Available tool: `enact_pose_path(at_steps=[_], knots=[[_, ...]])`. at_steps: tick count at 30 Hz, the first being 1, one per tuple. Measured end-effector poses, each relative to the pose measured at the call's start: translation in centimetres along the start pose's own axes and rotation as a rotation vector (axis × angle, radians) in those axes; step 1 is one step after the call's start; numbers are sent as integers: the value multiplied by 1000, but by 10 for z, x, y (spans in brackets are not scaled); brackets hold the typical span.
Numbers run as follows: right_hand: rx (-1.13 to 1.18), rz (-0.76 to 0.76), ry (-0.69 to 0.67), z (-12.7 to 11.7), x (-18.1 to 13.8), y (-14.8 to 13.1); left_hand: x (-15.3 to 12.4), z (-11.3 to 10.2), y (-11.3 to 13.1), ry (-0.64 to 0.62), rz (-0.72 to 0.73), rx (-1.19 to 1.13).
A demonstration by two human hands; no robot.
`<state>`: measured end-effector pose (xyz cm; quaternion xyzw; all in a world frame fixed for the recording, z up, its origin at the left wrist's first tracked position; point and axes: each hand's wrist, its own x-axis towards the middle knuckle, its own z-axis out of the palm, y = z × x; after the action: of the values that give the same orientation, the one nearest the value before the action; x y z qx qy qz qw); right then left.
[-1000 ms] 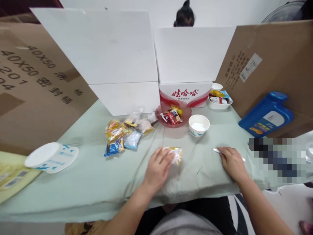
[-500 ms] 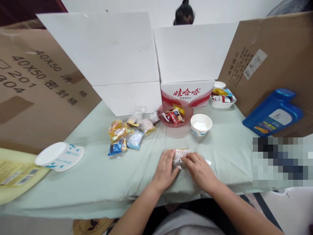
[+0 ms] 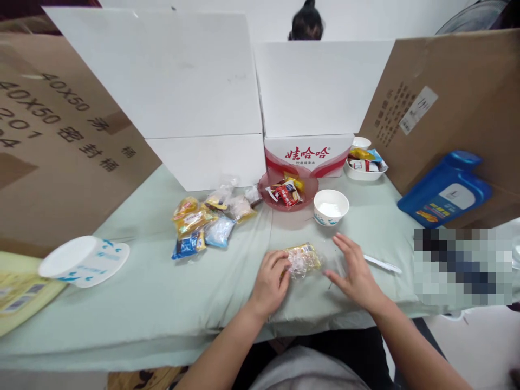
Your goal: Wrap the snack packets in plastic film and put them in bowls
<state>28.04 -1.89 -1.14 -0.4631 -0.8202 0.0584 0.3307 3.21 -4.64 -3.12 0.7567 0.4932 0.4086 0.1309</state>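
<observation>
A gold snack packet point(image 3: 306, 254) with crumpled clear plastic wrap around it lies on the cloth near the table's front. The curled fingers of my left hand point(image 3: 270, 279) grip its left end. My right hand point(image 3: 355, 273) is open to the right of it, thumb and fingers spread. A loose edge of thin clear plastic lies between that hand and the packet; whether the fingers touch it I cannot tell. Just right of my right hand lies a white pen point(image 3: 383, 264). Beyond the packet stands a white paper bowl point(image 3: 331, 208) with something white inside.
Several wrapped snacks point(image 3: 195, 219) are heaped to the left. A red glass bowl point(image 3: 268, 203) holds more, before the white carton point(image 3: 309, 157). At the right are a white dish point(image 3: 365, 174) and a blue bottle point(image 3: 447, 192). A paper bowl point(image 3: 85, 265) lies tipped at far left.
My right hand has let go of the wrapped packet and moved right, fingers spreading. More of the gold packet and the white pen now shows. The view has shifted slightly.
</observation>
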Motion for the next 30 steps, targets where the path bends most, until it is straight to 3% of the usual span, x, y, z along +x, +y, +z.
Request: enact_pose_path(at_steps=[2,4,7,9,11,14,16,18,20,22,24,27,30], knots=[[42,-65,-97,10,9,-10,-1,0,-2,30,-54,-94],[36,-77,-119,18,14,-10,-3,-3,-7,127,-220,-240],[22,-23,-31,18,15,-1,-8,-14,-21,351,-557,-495],[24,12,28,11,13,1,-13,-25,-28,447,-689,-635],[40,26,42,1,10,-2,-18,-38,-31,541,-694,-651],[86,43,22,-5,14,-6,-25,-51,-20,714,-439,-377],[92,85,26,-3,22,-2,-25,-54,-5,594,-148,-176],[22,173,46,0,34,8,-20,-51,8,254,124,-45],[-111,252,112,0,43,17,-10,-43,15,-34,258,77],[-199,237,232,-4,47,17,2,-33,13,-157,235,188],[-152,120,297,-8,45,6,15,-24,5,-206,176,261],[5,-49,85,-9,38,-16,33,-17,-9,-265,128,353],[-23,-14,-126,-1,33,-21,45,-22,-19,-316,104,464]])
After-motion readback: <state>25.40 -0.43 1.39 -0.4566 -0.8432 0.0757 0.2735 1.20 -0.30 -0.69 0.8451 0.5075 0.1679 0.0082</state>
